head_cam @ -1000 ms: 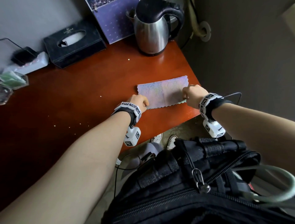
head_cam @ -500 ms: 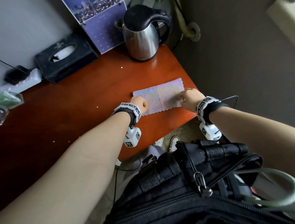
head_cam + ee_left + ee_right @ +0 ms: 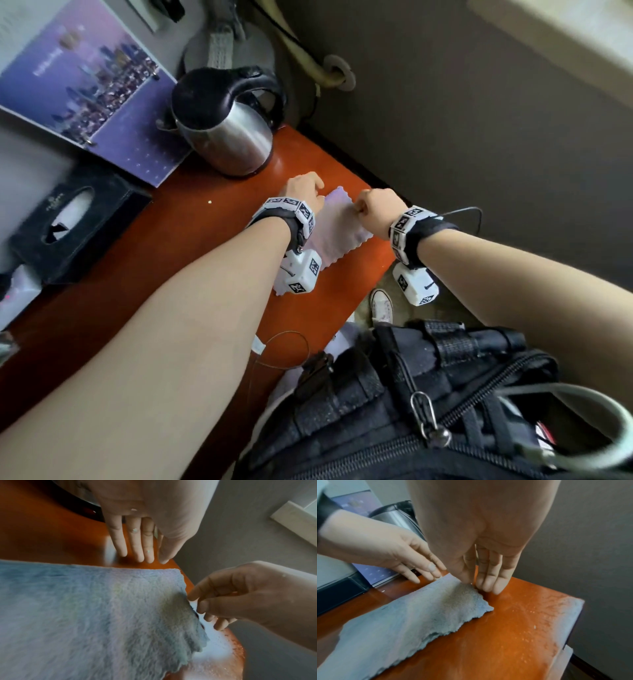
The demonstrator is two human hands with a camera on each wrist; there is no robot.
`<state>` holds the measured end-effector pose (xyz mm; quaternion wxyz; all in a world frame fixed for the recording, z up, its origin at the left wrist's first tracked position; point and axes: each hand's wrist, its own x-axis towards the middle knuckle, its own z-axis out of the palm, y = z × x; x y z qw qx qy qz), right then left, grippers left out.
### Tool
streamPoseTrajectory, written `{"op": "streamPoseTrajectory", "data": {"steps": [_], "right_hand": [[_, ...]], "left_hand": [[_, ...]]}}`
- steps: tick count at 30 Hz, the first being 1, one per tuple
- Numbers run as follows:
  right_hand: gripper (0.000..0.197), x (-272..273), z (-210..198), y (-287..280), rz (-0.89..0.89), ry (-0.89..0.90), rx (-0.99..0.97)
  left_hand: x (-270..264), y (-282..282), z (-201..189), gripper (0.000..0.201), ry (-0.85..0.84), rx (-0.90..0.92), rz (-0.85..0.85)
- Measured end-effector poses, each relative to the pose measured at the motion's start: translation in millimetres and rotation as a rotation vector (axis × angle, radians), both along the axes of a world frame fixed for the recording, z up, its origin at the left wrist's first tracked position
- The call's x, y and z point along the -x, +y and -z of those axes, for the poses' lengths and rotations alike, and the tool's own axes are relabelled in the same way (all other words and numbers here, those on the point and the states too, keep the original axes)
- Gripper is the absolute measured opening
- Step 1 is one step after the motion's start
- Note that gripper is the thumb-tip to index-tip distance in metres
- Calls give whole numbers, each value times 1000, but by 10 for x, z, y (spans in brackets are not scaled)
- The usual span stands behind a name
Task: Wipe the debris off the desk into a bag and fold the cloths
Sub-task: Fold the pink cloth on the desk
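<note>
A pale blue-lilac fleecy cloth (image 3: 339,233) lies flat near the right end of the orange-red desk (image 3: 191,246). My right hand (image 3: 363,209) pinches its right edge between thumb and forefinger; in the right wrist view the cloth (image 3: 402,622) bulges slightly under that hand (image 3: 471,580). My left hand (image 3: 306,192) is at the cloth's far edge with straight fingers (image 3: 140,555) held over bare desk just past the cloth (image 3: 102,615). Small pale crumbs (image 3: 534,626) dot the desk by the right edge, and one crumb (image 3: 209,202) lies left of the hands.
A steel kettle (image 3: 226,137) stands just beyond the hands, with a purple calendar (image 3: 85,92) and a black tissue box (image 3: 68,222) to its left. An open black backpack (image 3: 428,411) sits below the desk's near edge. The desk's right edge (image 3: 570,628) drops to the floor.
Both hands have moved from the cloth's near side to its far side. The left hand has let go of its corner and straightened. The head view has tilted.
</note>
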<state>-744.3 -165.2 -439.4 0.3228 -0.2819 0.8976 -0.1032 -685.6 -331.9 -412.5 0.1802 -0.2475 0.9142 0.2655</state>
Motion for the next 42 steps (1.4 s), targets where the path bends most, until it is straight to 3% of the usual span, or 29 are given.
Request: {"op": "streamPoseTrajectory", "data": {"steps": [5, 9, 15, 18, 21, 25, 37, 42], "right_hand": [[36, -11, 88, 17, 41, -31, -12], [30, -4, 156, 34, 80, -38, 1], [13, -15, 185, 32, 148, -9, 39], [27, 1, 150, 6, 204, -16, 81], [35, 29, 52, -37, 109, -21, 108], [17, 60, -188, -94, -52, -3, 12], [25, 310, -1293, -488, -133, 210, 224], [24, 333, -1707, -646, -128, 300, 306]], "left_hand": [[260, 99, 64, 25, -73, 5, 96], [374, 186, 85, 15, -95, 18, 152], [314, 197, 75, 8, -88, -116, 63], [232, 162, -8, 5, -37, -189, 34], [171, 80, -153, 8, 6, -232, 29], [105, -61, -375, 13, 92, -223, -22], [-264, -544, -1164, 22, 274, -51, -170], [-332, -632, -1565, 16, 386, 77, -203]]}}
